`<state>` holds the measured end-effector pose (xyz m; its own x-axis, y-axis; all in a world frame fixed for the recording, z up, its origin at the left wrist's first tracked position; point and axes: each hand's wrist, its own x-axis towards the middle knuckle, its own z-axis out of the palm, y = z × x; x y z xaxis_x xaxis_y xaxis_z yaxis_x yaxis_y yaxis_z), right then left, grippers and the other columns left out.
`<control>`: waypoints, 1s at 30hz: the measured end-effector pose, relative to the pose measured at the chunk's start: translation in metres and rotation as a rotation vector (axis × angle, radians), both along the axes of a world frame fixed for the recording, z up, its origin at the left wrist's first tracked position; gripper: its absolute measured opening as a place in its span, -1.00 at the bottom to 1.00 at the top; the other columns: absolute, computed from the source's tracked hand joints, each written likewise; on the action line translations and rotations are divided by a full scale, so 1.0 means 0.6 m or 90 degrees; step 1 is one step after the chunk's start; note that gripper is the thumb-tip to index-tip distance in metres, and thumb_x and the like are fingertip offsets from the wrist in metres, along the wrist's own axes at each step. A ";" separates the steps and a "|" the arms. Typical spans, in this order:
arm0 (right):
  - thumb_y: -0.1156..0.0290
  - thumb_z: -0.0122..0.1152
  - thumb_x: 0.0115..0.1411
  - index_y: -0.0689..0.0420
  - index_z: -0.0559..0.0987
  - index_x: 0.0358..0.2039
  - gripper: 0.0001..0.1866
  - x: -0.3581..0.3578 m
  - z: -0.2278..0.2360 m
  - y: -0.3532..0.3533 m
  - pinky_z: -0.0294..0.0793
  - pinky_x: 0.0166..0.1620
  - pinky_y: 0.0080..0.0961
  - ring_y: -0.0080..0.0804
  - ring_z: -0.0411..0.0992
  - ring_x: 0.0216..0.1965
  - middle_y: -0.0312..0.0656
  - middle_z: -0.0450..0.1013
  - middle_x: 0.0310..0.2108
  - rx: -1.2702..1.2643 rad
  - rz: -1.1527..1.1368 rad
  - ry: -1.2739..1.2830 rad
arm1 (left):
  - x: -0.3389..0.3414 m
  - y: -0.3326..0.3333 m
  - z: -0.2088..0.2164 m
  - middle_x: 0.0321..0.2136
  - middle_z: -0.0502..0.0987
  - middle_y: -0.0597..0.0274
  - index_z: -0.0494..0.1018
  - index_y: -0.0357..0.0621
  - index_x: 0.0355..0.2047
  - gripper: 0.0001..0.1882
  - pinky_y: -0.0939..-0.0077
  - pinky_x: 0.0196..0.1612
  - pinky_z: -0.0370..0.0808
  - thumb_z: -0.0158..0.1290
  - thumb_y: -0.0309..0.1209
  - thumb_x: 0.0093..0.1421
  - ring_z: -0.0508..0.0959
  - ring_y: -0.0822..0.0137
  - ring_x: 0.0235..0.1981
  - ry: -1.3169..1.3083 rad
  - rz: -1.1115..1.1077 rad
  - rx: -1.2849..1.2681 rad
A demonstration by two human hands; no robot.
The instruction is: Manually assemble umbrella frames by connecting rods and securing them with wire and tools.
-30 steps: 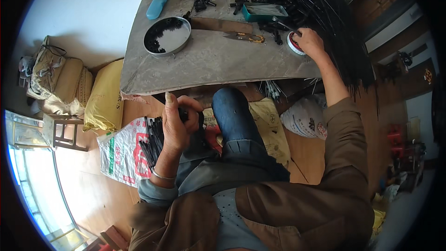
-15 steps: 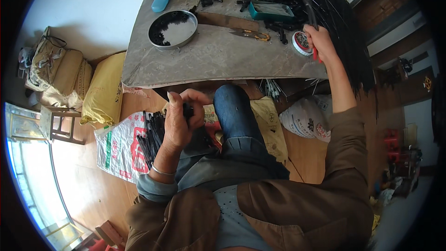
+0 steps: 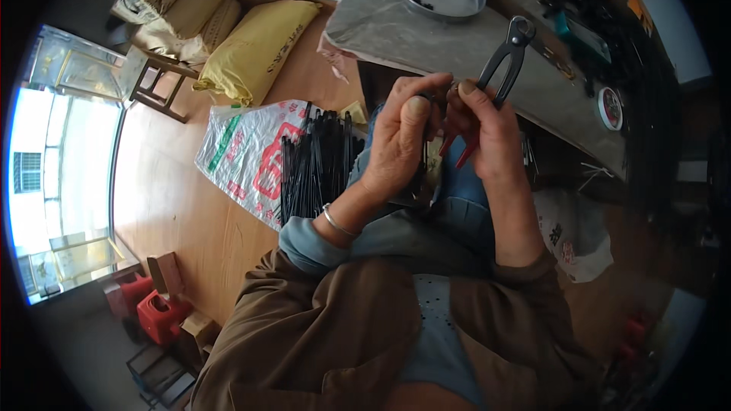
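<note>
My right hand (image 3: 491,133) is wrapped round a pair of pincers (image 3: 509,57) with a dark round-jawed head and red handles, the head tilted up and to the right. Its thumb and fingertip pinch close against my left hand (image 3: 400,129). Whatever tiny piece is between them is too small to make out. The left hand is closed round a small black part, mostly hidden by its fingers. Both hands meet above my lap, before the table's near edge. A round tin (image 3: 611,109) of small metal pieces stands on the table to their right.
On the grey table (image 3: 381,27) are a steel bowl (image 3: 481,1) with black bits and white material, a teal tray (image 3: 563,27) and black parts. Black rods (image 3: 316,160) lie on a white sack (image 3: 244,156) at my left. Behind are a yellow sack (image 3: 263,46) and wooden stool (image 3: 164,80).
My right hand has come from the tin on the table back to my left hand, bringing the pincers along. The whole view has swung toward the left.
</note>
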<state>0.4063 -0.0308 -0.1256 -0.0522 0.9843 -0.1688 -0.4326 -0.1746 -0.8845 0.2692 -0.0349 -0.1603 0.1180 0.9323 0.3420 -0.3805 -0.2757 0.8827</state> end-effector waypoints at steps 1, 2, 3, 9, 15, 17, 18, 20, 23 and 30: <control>0.30 0.15 0.23 0.13 0.52 -0.41 -0.82 -0.013 -0.006 0.002 0.27 -0.46 -0.69 -0.68 0.26 -0.55 -0.40 0.36 -0.54 0.008 -0.017 -0.007 | -0.006 -0.002 -0.001 -0.26 0.32 0.30 0.38 -0.27 0.03 -0.57 0.70 -0.37 0.33 -0.19 -0.18 0.38 0.33 0.58 -0.45 0.040 0.037 0.021; 0.31 0.16 0.22 0.13 0.52 -0.41 -0.83 -0.023 -0.009 0.002 0.28 -0.51 -0.72 -0.69 0.30 -0.57 -0.41 0.39 -0.54 0.027 -0.015 0.023 | -0.008 -0.008 0.000 -0.26 0.32 0.30 0.38 -0.27 0.03 -0.57 0.70 -0.37 0.33 -0.19 -0.18 0.38 0.33 0.58 -0.45 0.038 0.042 0.021; 0.31 0.16 0.22 0.13 0.52 -0.41 -0.83 -0.032 -0.006 0.001 0.28 -0.51 -0.72 -0.69 0.30 -0.57 -0.41 0.39 -0.54 0.027 -0.011 0.019 | -0.010 -0.016 0.003 -0.25 0.31 0.29 0.37 -0.27 0.05 -0.57 0.70 -0.35 0.34 -0.19 -0.18 0.38 0.34 0.58 -0.43 0.017 0.042 -0.001; 0.33 0.16 0.23 0.13 0.52 -0.41 -0.84 -0.061 -0.007 0.002 0.24 -0.59 -0.74 -0.71 0.31 -0.62 -0.41 0.39 -0.60 0.067 -0.099 -0.116 | -0.003 -0.030 -0.011 -0.26 0.29 0.31 0.20 -0.22 0.23 -0.48 0.68 -0.24 0.33 -0.19 -0.15 0.38 0.30 0.53 -0.33 -0.014 0.023 0.017; 0.38 0.11 0.28 0.22 0.53 -0.32 -0.84 -0.087 -0.015 0.003 0.24 -0.47 -0.73 -0.73 0.27 -0.54 -0.42 0.40 -0.54 0.277 -0.136 -0.424 | -0.028 -0.037 -0.007 -0.32 0.28 0.44 0.14 -0.19 0.27 -0.37 0.73 -0.41 0.25 -0.32 0.02 0.38 0.24 0.63 -0.46 0.005 0.019 -0.090; 0.38 0.10 0.28 0.19 0.53 -0.34 -0.85 -0.088 -0.023 0.007 0.26 -0.48 -0.71 -0.73 0.27 -0.56 -0.41 0.38 -0.57 0.269 -0.121 -0.420 | -0.039 -0.039 -0.007 -0.39 0.29 0.45 0.14 -0.19 0.27 -0.36 0.72 -0.42 0.26 -0.35 0.03 0.38 0.24 0.63 -0.48 -0.036 -0.003 -0.130; 0.39 0.10 0.28 0.17 0.53 -0.35 -0.86 -0.089 -0.027 0.009 0.27 -0.49 -0.69 -0.72 0.28 -0.58 -0.39 0.36 -0.60 0.262 -0.110 -0.415 | -0.044 -0.039 -0.007 -0.41 0.29 0.45 0.15 -0.19 0.26 -0.35 0.72 -0.42 0.26 -0.36 0.05 0.38 0.24 0.62 -0.49 -0.054 -0.020 -0.146; 0.37 0.11 0.28 0.18 0.53 -0.35 -0.86 -0.093 -0.024 0.013 0.25 -0.51 -0.70 -0.72 0.27 -0.58 -0.40 0.36 -0.61 0.260 -0.091 -0.422 | -0.055 -0.038 -0.009 -0.43 0.29 0.44 0.16 -0.19 0.26 -0.34 0.71 -0.43 0.27 -0.37 0.06 0.37 0.25 0.62 -0.50 -0.075 -0.032 -0.164; 0.32 0.11 0.28 0.17 0.53 -0.36 -0.82 -0.096 -0.023 0.013 0.20 -0.52 -0.72 -0.74 0.24 -0.59 -0.44 0.33 -0.62 0.223 -0.047 -0.397 | -0.071 -0.032 -0.015 -0.36 0.31 0.41 0.23 -0.24 0.20 -0.39 0.72 -0.43 0.24 -0.33 0.00 0.39 0.25 0.60 -0.49 -0.141 -0.065 -0.172; 0.26 0.10 0.29 0.20 0.50 -0.43 -0.74 -0.115 0.001 -0.011 0.28 -0.52 -0.70 -0.70 0.29 -0.60 -0.41 0.35 -0.62 0.096 0.123 -0.289 | -0.086 -0.023 -0.022 -0.39 0.36 0.38 0.28 -0.26 0.14 -0.38 0.70 -0.43 0.29 -0.37 0.03 0.39 0.27 0.59 -0.51 -0.098 0.003 -0.192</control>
<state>0.3371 -0.0372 -0.1252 -0.1907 0.9789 -0.0729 0.0282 -0.0688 -0.9972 0.2178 -0.0486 -0.1733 0.0822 0.9946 0.0640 -0.5150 -0.0126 0.8571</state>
